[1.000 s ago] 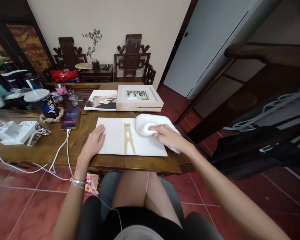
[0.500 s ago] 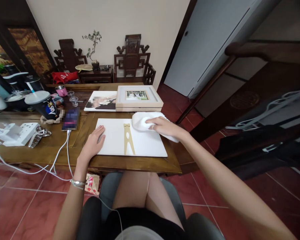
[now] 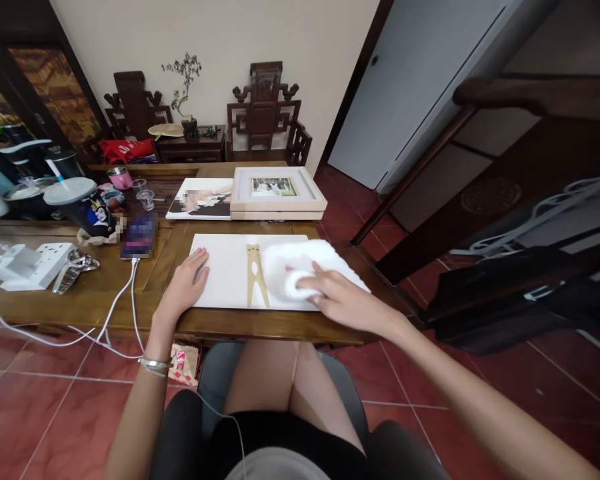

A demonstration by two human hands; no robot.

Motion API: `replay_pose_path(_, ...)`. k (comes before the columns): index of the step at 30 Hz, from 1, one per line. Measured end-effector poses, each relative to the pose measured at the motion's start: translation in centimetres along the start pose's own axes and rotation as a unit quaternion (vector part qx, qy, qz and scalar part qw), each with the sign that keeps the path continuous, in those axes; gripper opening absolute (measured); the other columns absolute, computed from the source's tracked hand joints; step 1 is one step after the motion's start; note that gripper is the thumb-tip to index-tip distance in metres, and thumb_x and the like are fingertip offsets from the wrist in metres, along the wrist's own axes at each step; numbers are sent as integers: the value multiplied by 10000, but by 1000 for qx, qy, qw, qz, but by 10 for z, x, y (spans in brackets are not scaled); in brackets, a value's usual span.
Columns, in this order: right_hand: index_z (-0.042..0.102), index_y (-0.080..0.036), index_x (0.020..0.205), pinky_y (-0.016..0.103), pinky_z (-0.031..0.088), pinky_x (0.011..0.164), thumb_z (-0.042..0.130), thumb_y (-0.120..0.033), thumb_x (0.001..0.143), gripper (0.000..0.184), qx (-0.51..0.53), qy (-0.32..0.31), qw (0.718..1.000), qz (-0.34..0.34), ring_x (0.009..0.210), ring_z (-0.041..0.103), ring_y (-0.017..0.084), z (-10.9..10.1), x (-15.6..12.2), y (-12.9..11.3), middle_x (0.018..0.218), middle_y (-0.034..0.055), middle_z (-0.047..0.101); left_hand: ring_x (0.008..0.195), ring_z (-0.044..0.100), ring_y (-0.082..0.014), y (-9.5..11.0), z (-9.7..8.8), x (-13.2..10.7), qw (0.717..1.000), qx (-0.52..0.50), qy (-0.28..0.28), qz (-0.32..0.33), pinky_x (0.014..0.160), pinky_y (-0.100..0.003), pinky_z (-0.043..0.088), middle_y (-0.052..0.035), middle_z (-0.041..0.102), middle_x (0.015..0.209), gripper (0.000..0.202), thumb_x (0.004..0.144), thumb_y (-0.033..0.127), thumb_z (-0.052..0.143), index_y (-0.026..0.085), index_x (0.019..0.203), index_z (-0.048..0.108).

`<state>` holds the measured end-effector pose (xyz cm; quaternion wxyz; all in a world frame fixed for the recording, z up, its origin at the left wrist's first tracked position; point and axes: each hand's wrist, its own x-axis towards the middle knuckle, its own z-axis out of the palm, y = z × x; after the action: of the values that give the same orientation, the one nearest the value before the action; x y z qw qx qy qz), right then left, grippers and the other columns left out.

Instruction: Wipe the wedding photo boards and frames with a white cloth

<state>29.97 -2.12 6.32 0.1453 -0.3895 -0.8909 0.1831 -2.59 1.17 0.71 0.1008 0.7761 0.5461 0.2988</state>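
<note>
A flat white board [image 3: 225, 273] with a gold bracket-like stand [image 3: 253, 257] on it lies near the table's front edge. My left hand [image 3: 186, 280] rests flat on the board's left edge, fingers stretched out. My right hand [image 3: 337, 297] is closed on a bunched white cloth [image 3: 325, 257], pressed to the board's right part. The cloth spreads past the board's right edge and hides that corner. It is slightly blurred by motion.
Behind the board stand a pale wooden picture frame [image 3: 280, 212] and a photo panel [image 3: 200, 200]. Left are a phone [image 3: 139, 237] on white cables, a hair claw clip [image 3: 77, 272], a power strip [image 3: 40, 267] and a lidded dark cup [image 3: 93, 212]. A dark wooden chair [image 3: 420, 220] flanks the right.
My right hand has drawn the white cloth from the board's far right part toward the near edge and slightly right. My left hand stays in place on the board.
</note>
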Motion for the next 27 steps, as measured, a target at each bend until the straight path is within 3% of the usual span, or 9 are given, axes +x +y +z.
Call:
replay_pose_path(4, 633, -240, 843, 561, 256, 1141, 384, -14, 673, 377, 40, -56, 998, 0, 1295, 497, 285, -2, -45, -38, 1131, 41, 704, 1362, 440, -258, 0, 1, 0, 1000, 0, 0, 4, 1163, -458, 316, -139, 536, 1409, 427, 924, 306, 422, 120, 1267, 595)
replay_pose_path(6, 621, -246, 806, 560, 238, 1154, 388, -6, 649, 369, 46, -77, 996, 0, 1334, 455, 279, -4, -53, -47, 1184, 27, 687, 1361, 441, -255, 1, 0, 0, 1000, 1, 0, 4, 1164, -454, 316, -142, 536, 1408, 428, 924, 303, 419, 116, 1267, 594)
replay_pose_path(8, 625, -247, 809, 555, 245, 1153, 392, -10, 648, 369, 42, -78, 996, 1, 1279, 513, 276, -4, -52, -47, 1138, 27, 700, 1360, 442, -254, 1, 0, 0, 1000, 1, 0, 2, 1166, -444, 314, -149, 534, 1409, 437, 924, 306, 412, 107, 1268, 594)
replay_pose_path(11, 654, -245, 881, 532, 309, 1118, 401, -37, 690, 379, 24, -59, 998, 17, 1101, 622, 262, -4, -36, -29, 961, 26, 720, 1363, 438, -259, 1, 0, 0, 1000, -2, -2, 1, 1169, -439, 309, -159, 529, 1411, 451, 922, 311, 410, 91, 1272, 591)
replay_pose_path(15, 679, -223, 975, 414, 458, 941, 441, -133, 744, 343, 6, 1, 998, 55, 1016, 619, 263, -4, 10, 15, 979, 42, 708, 1361, 439, -267, 0, 0, 0, 1000, -9, -3, 1, 1165, -465, 310, -164, 527, 1411, 442, 920, 296, 422, 85, 1270, 591)
replay_pose_path(19, 670, -195, 859, 311, 449, 789, 426, -153, 745, 273, 5, 35, 998, 46, 840, 617, 231, -7, 62, 50, 840, 36, 692, 1359, 442, -262, 0, -1, 0, 1000, -9, -2, 1, 1161, -462, 317, -167, 533, 1405, 443, 922, 299, 420, 86, 1272, 590)
replay_pose_path(23, 645, -185, 848, 312, 423, 794, 398, -157, 765, 262, -5, 62, 997, 50, 844, 602, 240, -6, 90, 59, 836, 55, 682, 1361, 440, -257, 0, -1, 0, 1000, -12, -3, -2, 1165, -454, 311, -164, 532, 1407, 441, 922, 303, 426, 92, 1273, 590)
replay_pose_path(27, 660, -189, 871, 353, 418, 877, 398, -136, 755, 291, -14, 56, 997, 47, 800, 613, 241, 0, 73, 47, 759, 44, 674, 1360, 441, -261, 0, 0, 0, 1000, -18, -2, -1, 1163, -466, 314, -146, 537, 1407, 433, 920, 302, 428, 113, 1272, 593)
